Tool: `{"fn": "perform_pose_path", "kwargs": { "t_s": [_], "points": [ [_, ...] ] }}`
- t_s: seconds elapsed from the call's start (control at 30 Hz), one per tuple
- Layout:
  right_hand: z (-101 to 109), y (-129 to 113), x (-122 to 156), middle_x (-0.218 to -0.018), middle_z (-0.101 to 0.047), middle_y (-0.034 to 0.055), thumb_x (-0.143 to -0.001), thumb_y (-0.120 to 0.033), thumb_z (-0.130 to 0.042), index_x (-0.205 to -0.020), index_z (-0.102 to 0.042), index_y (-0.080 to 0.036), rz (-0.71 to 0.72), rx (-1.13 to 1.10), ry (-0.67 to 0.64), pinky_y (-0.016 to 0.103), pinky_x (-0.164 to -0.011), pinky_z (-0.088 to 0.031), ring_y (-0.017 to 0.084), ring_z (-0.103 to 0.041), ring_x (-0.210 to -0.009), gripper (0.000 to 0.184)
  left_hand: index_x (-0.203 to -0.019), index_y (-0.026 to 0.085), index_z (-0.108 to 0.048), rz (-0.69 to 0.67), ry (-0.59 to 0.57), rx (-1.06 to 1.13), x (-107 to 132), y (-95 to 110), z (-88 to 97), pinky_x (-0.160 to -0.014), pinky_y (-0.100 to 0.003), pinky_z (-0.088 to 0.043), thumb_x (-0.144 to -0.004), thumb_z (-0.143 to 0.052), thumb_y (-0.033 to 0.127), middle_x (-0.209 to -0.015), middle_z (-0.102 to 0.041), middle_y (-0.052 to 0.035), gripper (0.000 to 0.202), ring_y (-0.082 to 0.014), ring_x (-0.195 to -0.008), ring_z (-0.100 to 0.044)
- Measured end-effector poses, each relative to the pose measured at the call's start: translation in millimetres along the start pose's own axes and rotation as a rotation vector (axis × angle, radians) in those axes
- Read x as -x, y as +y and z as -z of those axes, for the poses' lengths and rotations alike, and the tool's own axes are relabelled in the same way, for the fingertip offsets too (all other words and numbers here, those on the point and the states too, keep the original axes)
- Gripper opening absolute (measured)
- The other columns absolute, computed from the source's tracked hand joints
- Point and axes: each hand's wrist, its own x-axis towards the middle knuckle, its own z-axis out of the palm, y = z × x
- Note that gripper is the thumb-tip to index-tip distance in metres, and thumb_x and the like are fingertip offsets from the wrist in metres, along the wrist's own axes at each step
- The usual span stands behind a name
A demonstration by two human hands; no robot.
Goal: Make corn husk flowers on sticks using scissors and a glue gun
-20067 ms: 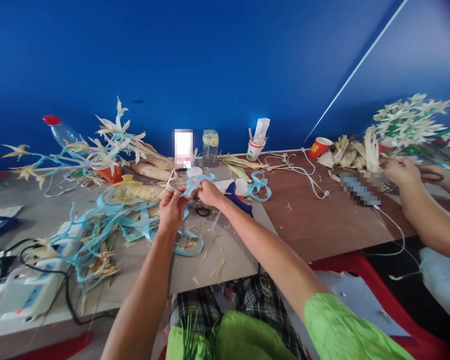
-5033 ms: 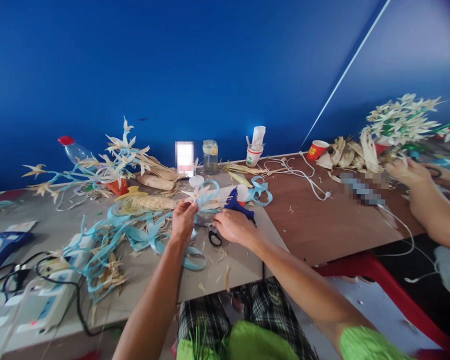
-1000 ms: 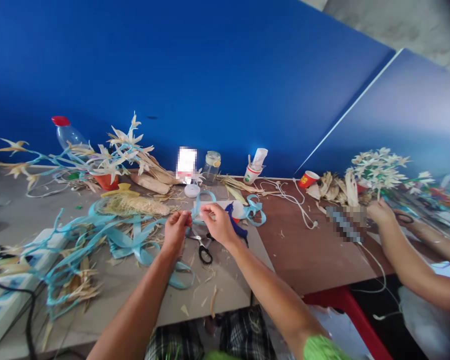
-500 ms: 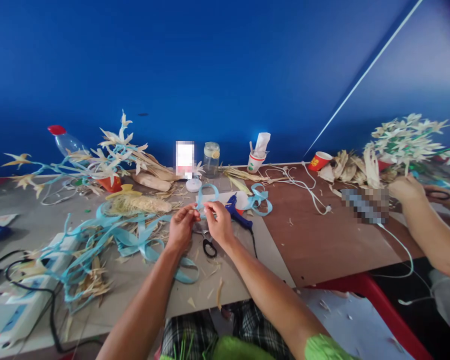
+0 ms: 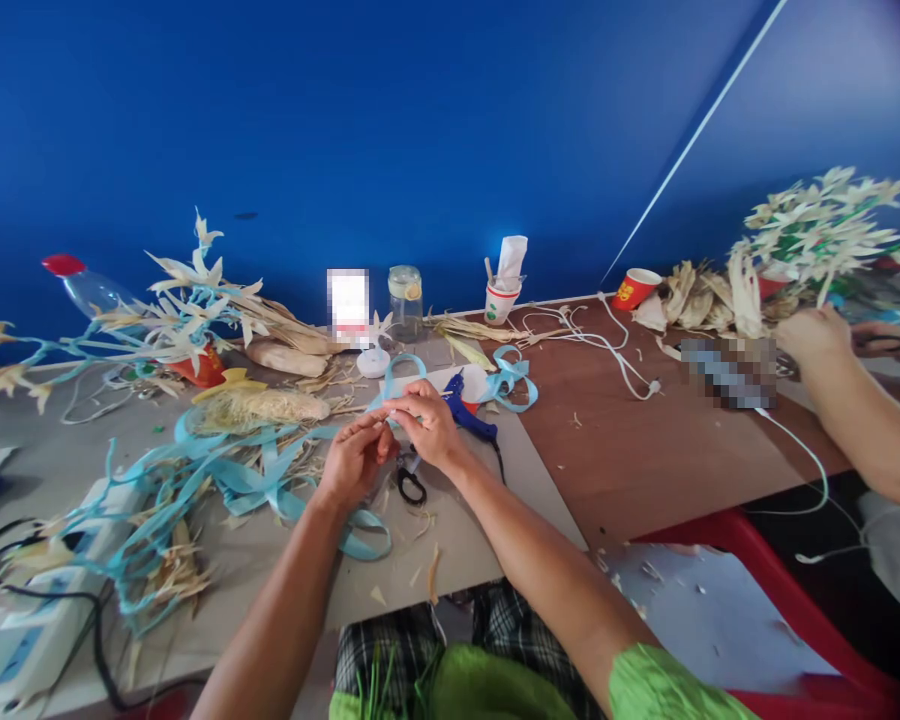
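Over the front of the grey board, my left hand (image 5: 352, 462) and my right hand (image 5: 429, 425) meet with their fingertips pinched together. Whatever lies between the fingers is too small and covered to make out. Light blue ribbon (image 5: 365, 537) spreads out to the left of my hands and under my left wrist. Just below my fingers lie scissors with black handles (image 5: 411, 487). A blue glue gun (image 5: 465, 408) rests beyond my right hand, beside a loop of blue ribbon (image 5: 516, 380).
Flowers of pale husk (image 5: 195, 290) on blue stems stand at the left, near a corn husk bundle (image 5: 289, 357). A glass jar (image 5: 405, 305) and a paper cup (image 5: 502, 303) stand by the wall. At the right, another person's hand (image 5: 814, 345) works near white flowers (image 5: 817, 225).
My fingertips have drawn closer, with the right fingers now reaching over the left. The whole view has shifted slightly, so the table things appear further left and a little higher.
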Motion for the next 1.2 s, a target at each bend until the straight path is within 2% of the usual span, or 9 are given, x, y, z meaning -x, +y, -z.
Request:
{"fn": "perform_pose_path", "kwargs": {
  "t_s": [0.17,0.3,0.5,0.63,0.73,0.87,0.97,1.1,1.2],
  "points": [
    [3,-3,-3,-0.079,-0.055,0.0019,-0.081,-0.027,-0.054,-0.075,-0.066,-0.02,-0.081,-0.131,-0.001,0.028,-0.079,-0.044,0.014,-0.055,-0.083,0.015,-0.096,0.011,-0.066,-0.043,-0.007,-0.118,-1,-4,0.4,-0.049,-0.024,-0.031,-0.071,-0.058,0.026,-0.047,-0.048,0.0029,0.03,-0.0089,-0.044,-0.039],
    [0,-3,-3,-0.076,-0.057,0.0005,-0.078,-0.029,-0.055,-0.071,-0.061,-0.018,-0.233,-0.299,0.01,0.026,-0.073,-0.044,0.013,-0.055,-0.075,0.014,-0.103,0.012,-0.065,-0.1,0.039,-0.369,0,-6,-1.3,-0.048,-0.023,-0.029,-0.073,-0.055,0.026,-0.049,-0.05,0.0032,0.034,-0.0087,-0.045,-0.039],
    [2,6,-6,-0.061,-0.053,-0.0029,-0.075,-0.034,-0.053,-0.069,-0.057,-0.017,-0.505,-0.426,0.056,0.023,-0.063,-0.04,0.011,-0.048,-0.06,0.018,-0.085,0.015,-0.069,-0.244,0.093,-0.582,6,-2,-4.8,-0.053,-0.024,-0.034,-0.074,-0.056,0.027,-0.054,-0.052,0.0011,0.021,-0.0105,-0.05,-0.044],
    [6,8,-7,-0.057,-0.046,-0.004,-0.077,-0.037,-0.05,-0.065,-0.054,-0.018,-0.49,-0.315,0.126,0.022,-0.057,-0.036,0.01,-0.043,-0.056,0.023,-0.087,0.015,-0.067,-0.278,0.123,-0.421,4,-2,-3.2,-0.055,-0.024,-0.036,-0.076,-0.058,0.041,-0.054,-0.051,0.001,0.03,-0.011,-0.052,-0.044],
    [5,4,-5,-0.053,-0.043,-0.0037,-0.082,-0.044,-0.045,-0.057,-0.048,-0.019,-0.426,-0.229,0.13,0.023,-0.055,-0.034,0.01,-0.041,-0.054,0.035,-0.077,0.015,-0.064,-0.286,0.177,-0.339,1,-5,-0.3,-0.055,-0.025,-0.037,-0.073,-0.058,0.051,-0.054,-0.051,0.0004,0.037,-0.0108,-0.052,-0.044],
    [2,1,-2,-0.048,-0.035,-0.0041,-0.085,-0.049,-0.041,-0.049,-0.034,-0.02,-0.361,-0.17,0.129,0.024,-0.052,-0.032,0.009,-0.035,-0.049,0.046,-0.066,0.016,-0.058,-0.277,0.276,-0.386,-2,-7,2.7,-0.049,-0.023,-0.032,-0.077,-0.056,0.049,-0.052,-0.046,0.002,0.035,-0.0086,-0.048,-0.038],
    [1,1,-1,-0.057,-0.044,-0.0012,-0.084,-0.041,-0.045,-0.055,-0.042,-0.02,-0.293,-0.024,0.198,0.025,-0.058,-0.037,0.012,-0.042,-0.058,0.036,-0.073,0.016,-0.059,-0.283,0.279,-0.456,-3,-7,1.5,-0.049,-0.022,-0.032,-0.08,-0.054,0.045,-0.054,-0.047,0.0024,0.03,-0.0083,-0.048,-0.039],
    [1,1,0,-0.085,-0.057,0.0061,-0.079,-0.034,-0.052,-0.08,-0.059,-0.019,-0.213,0.067,0.247,0.029,-0.075,-0.043,0.016,-0.051,-0.079,0.016,-0.08,0.016,-0.062,-0.291,0.238,-0.523,-1,-5,-3.0,-0.053,-0.023,-0.036,-0.081,-0.053,0.04,-0.056,-0.049,0.0022,0.026,-0.0092,-0.05,-0.044],
    [1,0,0,-0.072,-0.055,0.0028,-0.083,-0.038,-0.05,-0.062,-0.053,-0.02,-0.213,0.044,0.225,0.029,-0.077,-0.042,0.015,-0.051,-0.074,0.028,-0.078,0.016,-0.062,-0.302,0.216,-0.533,1,-6,-3.6,-0.053,-0.023,-0.035,-0.08,-0.054,0.04,-0.055,-0.05,0.0021,0.026,-0.0096,-0.051,-0.044]
  ]
}}
